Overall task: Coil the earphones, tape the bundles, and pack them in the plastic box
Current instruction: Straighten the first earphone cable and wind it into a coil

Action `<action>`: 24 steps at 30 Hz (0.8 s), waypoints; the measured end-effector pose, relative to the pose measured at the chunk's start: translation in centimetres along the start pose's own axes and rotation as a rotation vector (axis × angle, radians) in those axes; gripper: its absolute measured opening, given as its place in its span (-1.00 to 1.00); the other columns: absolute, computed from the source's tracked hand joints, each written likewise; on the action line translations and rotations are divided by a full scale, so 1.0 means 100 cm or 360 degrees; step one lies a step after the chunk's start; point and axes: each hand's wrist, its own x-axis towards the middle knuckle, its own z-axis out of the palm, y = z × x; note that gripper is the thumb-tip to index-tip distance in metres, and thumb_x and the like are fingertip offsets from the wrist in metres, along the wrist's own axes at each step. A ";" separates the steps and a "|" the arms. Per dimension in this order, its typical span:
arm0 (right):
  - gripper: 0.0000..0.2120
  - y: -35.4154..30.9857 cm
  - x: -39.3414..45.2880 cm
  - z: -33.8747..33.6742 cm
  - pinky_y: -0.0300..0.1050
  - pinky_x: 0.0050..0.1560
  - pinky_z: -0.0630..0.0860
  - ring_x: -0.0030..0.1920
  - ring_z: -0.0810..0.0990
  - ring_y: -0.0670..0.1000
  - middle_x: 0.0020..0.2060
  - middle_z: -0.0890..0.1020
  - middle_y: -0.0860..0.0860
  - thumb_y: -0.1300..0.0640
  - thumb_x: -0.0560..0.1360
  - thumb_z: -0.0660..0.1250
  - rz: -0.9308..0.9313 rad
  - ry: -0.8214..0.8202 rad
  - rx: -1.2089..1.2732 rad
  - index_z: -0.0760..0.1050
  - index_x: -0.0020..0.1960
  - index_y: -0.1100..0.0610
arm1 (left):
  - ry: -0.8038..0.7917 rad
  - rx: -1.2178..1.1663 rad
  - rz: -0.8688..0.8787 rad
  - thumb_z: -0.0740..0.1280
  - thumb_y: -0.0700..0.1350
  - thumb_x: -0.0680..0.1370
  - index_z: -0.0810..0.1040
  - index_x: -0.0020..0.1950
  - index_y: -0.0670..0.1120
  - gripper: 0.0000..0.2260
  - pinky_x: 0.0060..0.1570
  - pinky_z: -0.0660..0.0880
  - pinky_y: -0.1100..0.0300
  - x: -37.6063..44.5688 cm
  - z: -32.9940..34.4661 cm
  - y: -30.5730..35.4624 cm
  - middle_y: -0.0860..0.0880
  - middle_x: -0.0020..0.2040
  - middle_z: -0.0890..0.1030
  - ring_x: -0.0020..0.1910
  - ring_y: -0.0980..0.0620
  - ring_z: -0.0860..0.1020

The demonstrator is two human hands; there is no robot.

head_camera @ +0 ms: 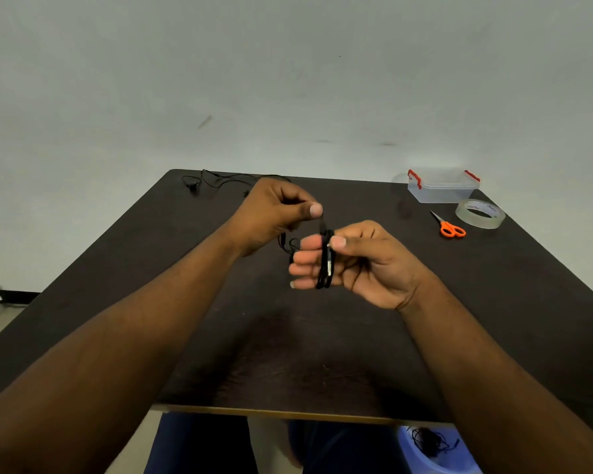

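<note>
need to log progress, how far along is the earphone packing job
Early stage. Nothing looks finished: the plastic box looks empty, and the tape roll and scissors lie untouched. In hand: the left hand winds a black earphone cord around the right hand fingers. Left: taping this bundle, coiling the loose earphones at the table's far edge, packing.

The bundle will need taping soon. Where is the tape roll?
In the head view the tape roll lies on the table's far right, just right of the orange scissors and in front of the plastic box.
</note>
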 end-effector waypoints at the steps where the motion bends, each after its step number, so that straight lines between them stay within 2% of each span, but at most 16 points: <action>1: -0.68 -0.002 0.000 0.003 0.30 0.08 0.55 0.03 0.66 0.27 -0.04 0.68 0.26 0.15 0.39 0.44 -0.0066 -0.0089 0.0108 0.62 0.07 0.33 | 0.0007 -0.0091 -0.0058 0.42 -0.14 0.47 0.68 -0.26 -0.04 -0.89 -0.32 0.43 0.23 -0.002 0.005 -0.004 -0.01 -0.37 0.62 -0.34 0.01 0.51; 2: -0.68 -0.004 0.001 0.005 0.30 0.08 0.55 0.04 0.66 0.26 -0.03 0.68 0.25 0.14 0.40 0.44 -0.0132 -0.0181 0.0188 0.62 0.08 0.32 | 0.0009 -0.0182 -0.0138 0.36 -0.20 0.52 0.67 -0.33 -0.01 -0.75 -0.36 0.41 0.25 -0.004 0.011 -0.007 -0.02 -0.40 0.59 -0.38 0.02 0.49; 4: -0.68 -0.012 0.004 0.010 0.30 0.13 0.52 0.08 0.65 0.24 0.03 0.68 0.22 0.15 0.45 0.40 -0.0281 -0.0331 0.0274 0.60 0.13 0.30 | 0.0012 -0.0233 -0.0326 0.24 -0.38 0.56 0.59 -0.47 -0.01 -0.54 -0.50 0.34 0.35 -0.013 0.024 -0.021 0.12 -0.52 0.50 -0.53 0.20 0.42; 6: -0.68 -0.022 0.009 0.012 0.26 0.20 0.50 0.13 0.63 0.23 0.07 0.67 0.20 0.16 0.47 0.36 -0.0450 -0.0355 0.0328 0.58 0.16 0.30 | 0.0013 -0.0116 -0.0381 0.31 -0.39 0.53 0.56 -0.45 -0.03 -0.59 -0.51 0.26 0.32 -0.022 0.036 -0.040 0.14 -0.57 0.43 -0.58 0.24 0.33; 8: -0.67 -0.030 0.015 0.010 0.21 0.23 0.49 0.15 0.62 0.22 0.07 0.67 0.19 0.16 0.45 0.38 -0.0614 -0.0204 0.0358 0.58 0.16 0.30 | -0.0083 -0.0045 -0.0361 0.41 -0.26 0.49 0.65 -0.28 -0.14 -0.85 -0.49 0.26 0.32 -0.029 0.040 -0.051 0.09 -0.53 0.45 -0.54 0.20 0.32; 9: -0.66 -0.033 0.018 0.006 0.19 0.24 0.49 0.16 0.62 0.21 0.07 0.67 0.19 0.15 0.42 0.41 -0.0682 -0.0084 0.0358 0.59 0.14 0.28 | -0.0105 -0.0030 -0.0367 0.43 -0.22 0.48 0.67 -0.19 -0.21 -0.92 -0.46 0.31 0.33 -0.032 0.041 -0.055 0.07 -0.50 0.51 -0.51 0.19 0.37; 11: -0.65 -0.035 0.023 -0.002 0.15 0.26 0.49 0.16 0.61 0.20 0.07 0.67 0.17 0.12 0.36 0.46 -0.0783 0.0171 0.0333 0.62 0.11 0.24 | -0.0087 -0.0036 -0.0402 0.41 -0.22 0.49 0.66 -0.05 -0.29 -0.86 -0.44 0.35 0.39 -0.038 0.039 -0.057 0.10 -0.46 0.58 -0.51 0.25 0.42; 14: -0.73 -0.029 0.027 -0.016 0.08 0.28 0.48 0.16 0.62 0.18 0.06 0.67 0.17 0.15 0.37 0.40 -0.0847 0.0511 0.0288 0.65 0.04 0.20 | -0.0046 -0.0114 -0.0369 0.33 -0.08 0.53 0.66 -0.01 -0.19 -0.79 -0.51 0.26 0.37 -0.046 0.032 -0.056 0.09 -0.53 0.40 -0.56 0.19 0.29; 16: -0.80 -0.021 0.028 -0.026 0.08 0.31 0.46 0.17 0.62 0.18 0.06 0.67 0.17 0.19 0.41 0.35 -0.0852 0.0716 0.0201 0.67 -0.02 0.19 | 0.0020 -0.0064 -0.0342 0.29 0.00 0.55 0.67 -0.01 -0.17 -0.73 -0.52 0.24 0.34 -0.047 0.025 -0.057 -0.02 -0.51 0.32 -0.56 0.16 0.25; 19: -0.84 -0.009 0.028 -0.042 0.12 0.27 0.49 0.16 0.62 0.15 0.01 0.69 0.08 0.33 0.52 0.29 -0.0745 0.0938 -0.0318 0.65 -0.12 0.28 | 0.0086 0.0152 -0.0267 0.33 0.01 0.52 0.68 -0.05 -0.20 -0.71 -0.45 0.28 0.30 -0.043 0.016 -0.056 -0.05 -0.48 0.35 -0.50 0.12 0.32; 21: -0.79 -0.004 0.027 -0.049 0.08 0.26 0.50 0.15 0.64 0.04 -0.06 0.71 0.07 0.36 0.55 0.26 -0.0554 0.0941 -0.0808 0.58 -0.20 0.41 | 0.0103 0.0358 -0.0190 0.37 0.03 0.50 0.68 -0.10 -0.17 -0.74 -0.41 0.34 0.24 -0.038 0.009 -0.055 0.03 -0.47 0.45 -0.47 0.11 0.39; 22: -0.76 -0.002 0.026 -0.051 0.01 0.23 0.52 0.15 0.64 0.02 -0.09 0.71 0.12 0.33 0.56 0.27 -0.0455 0.0899 -0.1044 0.57 -0.26 0.39 | 0.0088 0.0478 -0.0160 0.38 0.03 0.50 0.69 -0.10 -0.13 -0.77 -0.39 0.42 0.18 -0.035 0.005 -0.055 0.05 -0.44 0.53 -0.44 0.10 0.46; 24: -0.66 0.003 0.027 -0.055 -0.03 -0.03 0.54 0.12 0.64 0.17 -0.22 0.68 0.22 0.19 0.55 0.31 -0.0284 0.0773 -0.1513 0.51 -0.41 0.14 | 0.0010 0.0704 -0.0111 0.40 0.02 0.51 0.69 -0.09 -0.05 -0.84 -0.23 0.55 0.09 -0.030 -0.001 -0.050 0.03 -0.28 0.67 -0.29 0.06 0.61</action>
